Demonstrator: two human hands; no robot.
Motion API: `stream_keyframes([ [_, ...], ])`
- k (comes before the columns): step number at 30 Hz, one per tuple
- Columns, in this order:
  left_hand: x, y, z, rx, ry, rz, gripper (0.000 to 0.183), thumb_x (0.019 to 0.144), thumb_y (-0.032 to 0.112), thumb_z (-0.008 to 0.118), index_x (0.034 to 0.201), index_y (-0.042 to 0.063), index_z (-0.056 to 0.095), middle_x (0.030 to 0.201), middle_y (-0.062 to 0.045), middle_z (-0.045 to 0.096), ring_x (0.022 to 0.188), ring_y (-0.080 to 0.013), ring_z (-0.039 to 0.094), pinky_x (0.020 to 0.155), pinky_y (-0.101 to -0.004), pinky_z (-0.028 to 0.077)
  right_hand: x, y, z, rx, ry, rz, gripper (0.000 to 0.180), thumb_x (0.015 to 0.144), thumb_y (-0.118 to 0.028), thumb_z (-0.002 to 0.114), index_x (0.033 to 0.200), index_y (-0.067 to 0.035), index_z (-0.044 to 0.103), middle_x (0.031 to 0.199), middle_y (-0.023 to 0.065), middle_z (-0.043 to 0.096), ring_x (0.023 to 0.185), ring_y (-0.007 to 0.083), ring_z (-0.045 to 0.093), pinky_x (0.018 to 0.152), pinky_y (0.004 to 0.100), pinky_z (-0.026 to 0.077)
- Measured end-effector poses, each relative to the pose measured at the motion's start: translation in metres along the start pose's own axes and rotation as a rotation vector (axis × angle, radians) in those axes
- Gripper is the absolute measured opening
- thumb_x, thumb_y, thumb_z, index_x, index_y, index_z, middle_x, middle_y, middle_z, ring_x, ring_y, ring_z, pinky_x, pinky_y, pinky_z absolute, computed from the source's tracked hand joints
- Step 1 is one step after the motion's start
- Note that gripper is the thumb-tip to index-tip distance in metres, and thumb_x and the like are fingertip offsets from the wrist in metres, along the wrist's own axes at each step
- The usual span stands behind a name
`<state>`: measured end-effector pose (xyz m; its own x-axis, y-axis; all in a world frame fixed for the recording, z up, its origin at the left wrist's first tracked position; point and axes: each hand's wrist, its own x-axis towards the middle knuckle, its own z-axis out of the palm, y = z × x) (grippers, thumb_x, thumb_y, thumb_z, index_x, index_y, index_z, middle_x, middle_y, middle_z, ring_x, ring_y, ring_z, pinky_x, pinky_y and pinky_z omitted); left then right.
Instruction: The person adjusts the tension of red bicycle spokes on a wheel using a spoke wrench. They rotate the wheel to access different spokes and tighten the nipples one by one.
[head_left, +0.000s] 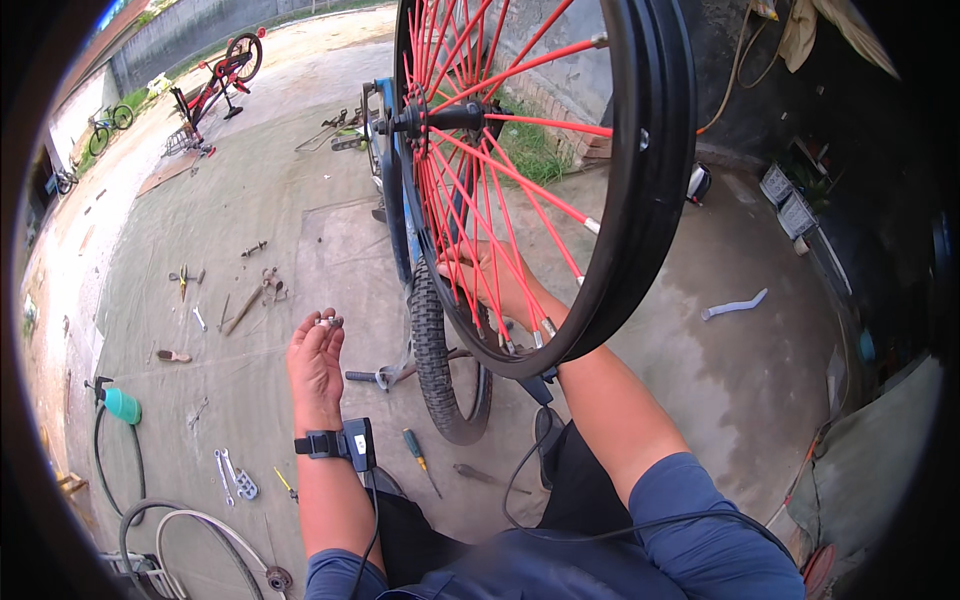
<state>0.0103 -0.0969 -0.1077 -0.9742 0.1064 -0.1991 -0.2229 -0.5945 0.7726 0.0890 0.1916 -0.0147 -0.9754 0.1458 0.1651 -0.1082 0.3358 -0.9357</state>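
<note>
My left hand (316, 367) is raised left of the bicycle, its fingertips closed on a small metal part (328, 322), too small to name surely. Before me stands a bicycle wheel with red spokes (517, 118) and a bare black rim (651, 187). My right hand (499, 281) reaches in behind the spokes, near the lower rim; its fingers are partly hidden, so its grip is unclear. The wheel's black hub (457, 118) is beside a blue bicycle frame (412, 225). Below are a knobby tyre (431, 345) and a handlebar grip (361, 376).
A screwdriver (414, 448) lies near my feet. Leftward are wrenches (223, 476), pliers (183, 282), a hammer (247, 306), a brush (174, 356), a green spray bottle (122, 406) and a loose tyre (129, 517). An upturned red bicycle (206, 94) stands farther off. Cables run along both arms.
</note>
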Motion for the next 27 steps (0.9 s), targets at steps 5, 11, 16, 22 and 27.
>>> stream_keyframes([
  [5, -0.009, 0.004, 0.005, 0.008, -0.003, 0.004, 0.036, 0.092, 0.002, 0.062, 0.126, -0.004, 0.050, 0.121, -0.019, 0.065, 0.104, -0.0251, 0.068, 0.087, -0.0307, 0.057, 0.004, -0.016, 0.003, -0.063, -0.009, 0.098, 0.026, 0.093, -0.022, 0.072, 0.105, 0.001, 0.071, 0.077, 0.0012, 0.066, 0.068, 0.0073, 0.060, 0.061, 0.0258, 0.049],
  [11, -0.009, 0.007, 0.016, -0.022, -0.036, 0.010, 0.036, 0.090, 0.001, 0.064, 0.124, -0.003, 0.051, 0.120, -0.018, 0.064, 0.101, -0.0228, 0.068, 0.085, -0.0302, 0.057, 0.010, 0.011, -0.002, -0.061, 0.032, 0.037, 0.022, 0.093, -0.019, 0.071, 0.104, 0.000, 0.072, 0.077, -0.0002, 0.065, 0.067, 0.0057, 0.058, 0.059, 0.0237, 0.047],
  [16, -0.008, 0.005, 0.016, -0.017, -0.033, 0.012, 0.039, 0.090, 0.001, 0.064, 0.125, -0.005, 0.050, 0.120, -0.017, 0.064, 0.101, -0.0224, 0.067, 0.085, -0.0299, 0.057, 0.008, -0.004, 0.000, -0.054, 0.013, 0.106, 0.022, 0.092, -0.019, 0.073, 0.101, 0.001, 0.070, 0.076, 0.0032, 0.065, 0.070, 0.0104, 0.063, 0.063, 0.0303, 0.053],
  [22, -0.008, 0.005, 0.018, -0.023, -0.026, 0.014, 0.043, 0.090, 0.002, 0.065, 0.128, -0.006, 0.048, 0.121, -0.017, 0.064, 0.103, -0.0220, 0.067, 0.087, -0.0298, 0.056, 0.006, -0.007, 0.002, -0.033, -0.003, 0.111, 0.024, 0.095, -0.020, 0.069, 0.109, 0.000, 0.070, 0.081, -0.0006, 0.066, 0.068, 0.0059, 0.057, 0.060, 0.0247, 0.045],
  [27, -0.006, 0.004, 0.016, -0.018, -0.013, 0.033, 0.044, 0.090, 0.002, 0.066, 0.129, -0.007, 0.048, 0.119, -0.015, 0.063, 0.103, -0.0218, 0.067, 0.087, -0.0299, 0.056, 0.008, -0.003, 0.004, -0.033, 0.013, 0.112, 0.026, 0.095, -0.021, 0.069, 0.110, 0.001, 0.069, 0.082, 0.0005, 0.066, 0.067, 0.0066, 0.058, 0.060, 0.0242, 0.046],
])
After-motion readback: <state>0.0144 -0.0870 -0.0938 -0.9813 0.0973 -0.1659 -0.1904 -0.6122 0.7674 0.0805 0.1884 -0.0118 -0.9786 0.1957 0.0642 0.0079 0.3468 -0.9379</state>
